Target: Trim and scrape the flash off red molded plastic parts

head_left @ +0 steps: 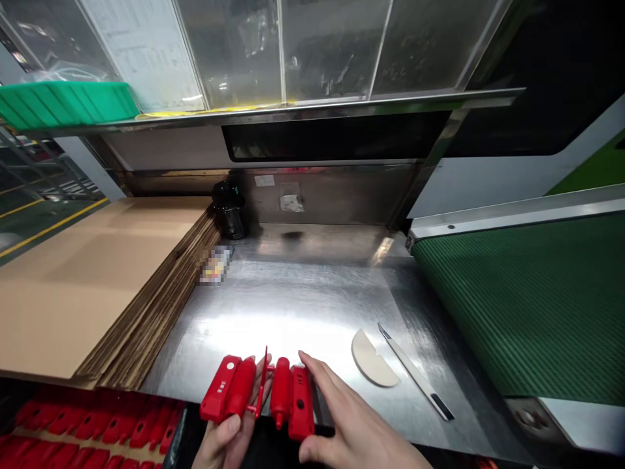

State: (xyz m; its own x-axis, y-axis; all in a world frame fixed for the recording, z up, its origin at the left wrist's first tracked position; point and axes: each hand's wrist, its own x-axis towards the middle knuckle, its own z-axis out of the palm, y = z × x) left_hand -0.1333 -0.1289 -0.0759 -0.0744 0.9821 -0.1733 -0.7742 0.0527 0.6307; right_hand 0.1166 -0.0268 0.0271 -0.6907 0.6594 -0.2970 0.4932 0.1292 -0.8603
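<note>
My left hand (227, 440) grips a red moulded plastic part (227, 389), its fingers curled behind it. My right hand (346, 420) closes over a second, matching red plastic part (293, 398) at the steel table's front edge. A thin red strip (262, 384) stands up between the two parts, and it may join them. A box of similar red parts (88, 423) lies below and left of my left hand. Past my right fingers rest a beige half-round piece (371, 359) and a long utility knife (415, 371).
The hands work at a stainless steel table (303, 312). A tall stack of flat cardboard sheets (97, 293) fills the left, with a black bottle (228, 210) behind it. A green conveyor belt (527, 299) runs along the right side.
</note>
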